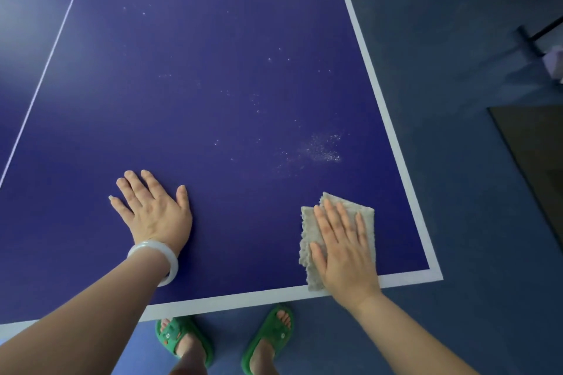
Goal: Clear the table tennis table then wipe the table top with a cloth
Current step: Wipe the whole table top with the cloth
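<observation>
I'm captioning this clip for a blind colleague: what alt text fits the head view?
A person's right hand presses a beige cloth flat on the near right corner of a blue table tennis table, while the left hand, a white bangle at its wrist, rests flat to its left. White specks dot the surface ahead.

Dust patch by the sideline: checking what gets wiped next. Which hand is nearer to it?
Right. The right hand, flat on the cloth, lies just short of the dust patch; the left hand rests on the table top far to its left.
</observation>
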A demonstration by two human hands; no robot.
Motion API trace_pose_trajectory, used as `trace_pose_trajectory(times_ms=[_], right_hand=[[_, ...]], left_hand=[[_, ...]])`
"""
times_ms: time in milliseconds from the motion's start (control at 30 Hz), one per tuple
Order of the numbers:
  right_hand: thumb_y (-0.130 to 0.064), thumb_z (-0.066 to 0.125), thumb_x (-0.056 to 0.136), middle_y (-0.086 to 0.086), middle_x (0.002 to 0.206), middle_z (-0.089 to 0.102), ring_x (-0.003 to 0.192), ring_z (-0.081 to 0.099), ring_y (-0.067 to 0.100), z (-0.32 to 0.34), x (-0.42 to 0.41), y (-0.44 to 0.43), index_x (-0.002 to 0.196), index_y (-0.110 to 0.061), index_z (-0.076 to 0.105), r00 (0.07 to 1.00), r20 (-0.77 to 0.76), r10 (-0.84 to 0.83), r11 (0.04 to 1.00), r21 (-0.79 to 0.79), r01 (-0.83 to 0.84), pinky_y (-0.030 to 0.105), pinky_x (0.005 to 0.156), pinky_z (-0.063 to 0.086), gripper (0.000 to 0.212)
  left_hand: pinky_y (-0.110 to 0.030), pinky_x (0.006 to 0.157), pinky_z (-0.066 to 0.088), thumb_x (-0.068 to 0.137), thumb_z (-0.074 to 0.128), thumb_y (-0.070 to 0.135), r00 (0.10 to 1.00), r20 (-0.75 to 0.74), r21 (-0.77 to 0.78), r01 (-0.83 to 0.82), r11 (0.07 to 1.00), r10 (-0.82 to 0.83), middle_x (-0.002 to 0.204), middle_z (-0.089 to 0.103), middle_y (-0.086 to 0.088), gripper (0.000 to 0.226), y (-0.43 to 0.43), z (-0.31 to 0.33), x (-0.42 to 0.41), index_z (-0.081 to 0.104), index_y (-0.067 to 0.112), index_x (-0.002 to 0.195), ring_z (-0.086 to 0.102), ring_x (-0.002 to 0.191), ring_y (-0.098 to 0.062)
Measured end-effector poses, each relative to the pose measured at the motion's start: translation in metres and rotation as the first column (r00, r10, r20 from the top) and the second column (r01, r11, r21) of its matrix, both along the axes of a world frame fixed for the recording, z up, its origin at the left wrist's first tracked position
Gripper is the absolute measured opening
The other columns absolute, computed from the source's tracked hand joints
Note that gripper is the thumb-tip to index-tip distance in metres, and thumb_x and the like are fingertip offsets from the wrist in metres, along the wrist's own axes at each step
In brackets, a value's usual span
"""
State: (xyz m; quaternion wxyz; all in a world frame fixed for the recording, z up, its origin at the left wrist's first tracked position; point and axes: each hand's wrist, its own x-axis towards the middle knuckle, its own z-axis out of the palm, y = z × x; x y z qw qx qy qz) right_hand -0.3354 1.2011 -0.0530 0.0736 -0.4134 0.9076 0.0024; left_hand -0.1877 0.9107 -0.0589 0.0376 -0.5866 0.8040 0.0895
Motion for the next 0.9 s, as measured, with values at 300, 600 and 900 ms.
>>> trace_pose_trajectory(times_ms=[300,600,900], right_hand=[[-0.047,0.008,0.096,-0.007,0.165,-0.002,0.152,-0.004,0.013,0.011,-0.089,0.037,0.158,-0.026,0.005,0.934,-0.043,-0.353,0.932,0.069,0.356,0.056,0.121,-0.001,0.066],[-0.048,0.012,0.101,-0.006,0.163,-0.019,0.15,-0.018,0.015,0.003,-0.143,-0.078,0.157,-0.026,-0.008,0.94,0.027,-0.341,0.94,0.033,0.34,0.054,0.12,-0.008,0.063],[-0.055,0.006,0.097,-0.009,0.165,-0.01,0.151,-0.012,0.01,0.002,-0.144,-0.043,0.158,-0.026,0.0,0.975,-0.028,-0.222,0.974,0.038,0.223,0.053,0.121,-0.001,0.068]], left_hand=[[-0.056,0.12,-0.006,0.1,0.017,0.052,1.0,0.009,-0.021,-0.005,1.0,0.005,0.162,-0.002,-0.024,0.079,0.029,0.0,-0.029,0.003,-0.003,0.154,-0.008,0.15,-0.036],[-0.053,0.121,-0.007,0.1,0.016,0.05,1.0,0.021,-0.038,-0.014,0.999,0.015,0.163,-0.003,-0.022,0.076,0.029,0.0,-0.03,0.003,-0.001,0.154,-0.009,0.15,-0.034],[-0.052,0.121,-0.006,0.099,0.017,0.05,1.0,0.012,-0.044,-0.018,0.999,0.019,0.163,-0.002,-0.021,0.076,0.031,0.001,-0.032,0.004,-0.001,0.154,-0.009,0.15,-0.034]])
